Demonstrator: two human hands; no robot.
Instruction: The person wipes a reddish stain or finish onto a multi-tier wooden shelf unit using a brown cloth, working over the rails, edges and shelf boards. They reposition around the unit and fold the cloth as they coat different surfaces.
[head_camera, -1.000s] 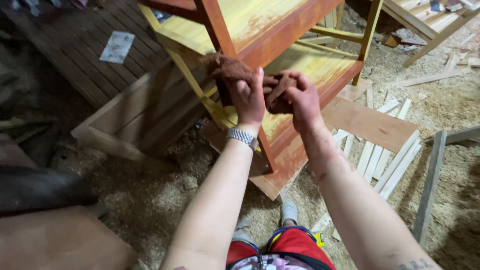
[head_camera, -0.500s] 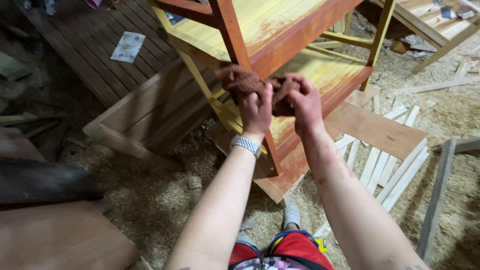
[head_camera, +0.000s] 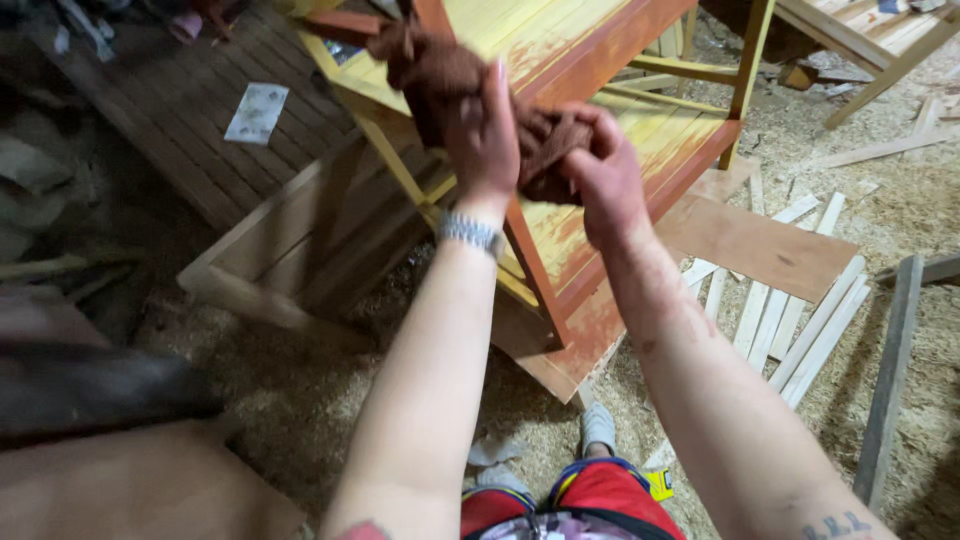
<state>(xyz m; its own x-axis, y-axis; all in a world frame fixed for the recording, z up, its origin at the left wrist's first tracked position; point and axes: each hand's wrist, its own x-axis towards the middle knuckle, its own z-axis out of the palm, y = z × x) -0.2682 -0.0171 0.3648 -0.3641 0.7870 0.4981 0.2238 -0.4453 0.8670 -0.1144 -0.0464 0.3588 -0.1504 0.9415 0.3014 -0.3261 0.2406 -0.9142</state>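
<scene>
- The left hand (head_camera: 487, 135) sits just above the centre of the frame, its fingers closed around a reddish-brown cloth (head_camera: 440, 75); a metal wristband (head_camera: 470, 232) circles the wrist below it.
- The right hand (head_camera: 603, 175) is immediately to its right, clenched on the other end of the same cloth, so the fabric bunches between the two fists.
- The cloth trails up and to the left from the left hand, toward the top edge of the frame.
- Behind both hands stands a wooden shelf frame (head_camera: 590, 60), its boards yellow with patches of reddish stain and its edges reddish-orange; one upright runs down the middle of the frame beneath the hands.
- At the right of the frame, a flat brown board (head_camera: 760, 245) lies on the sawdust-covered floor, with pale wooden slats (head_camera: 790, 320) fanned out beneath it.
- In the upper left lies a dark slatted panel (head_camera: 180, 110) with a small paper sheet (head_camera: 257, 111) on it.
</scene>
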